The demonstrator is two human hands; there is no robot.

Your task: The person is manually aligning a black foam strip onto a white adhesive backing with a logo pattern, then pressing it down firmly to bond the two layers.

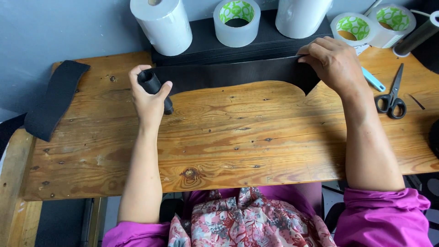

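Observation:
A long black fabric piece (238, 73) with a curved lower edge lies across the back of the wooden table (238, 137). Its left end is rolled into a small tube, and my left hand (148, 93) is closed around that roll. My right hand (334, 61) presses down on the fabric's right end, fingers curled over its top edge. The fabric rests against a stack of black sheets (210, 45) behind it.
White rolls (162, 25) (302, 16) and clear tape rolls (237, 22) (353, 28) (392, 23) stand at the back. Scissors (392, 98) and a light-blue tool (374, 80) lie at the right. Another black strip (55, 98) hangs over the table's left edge.

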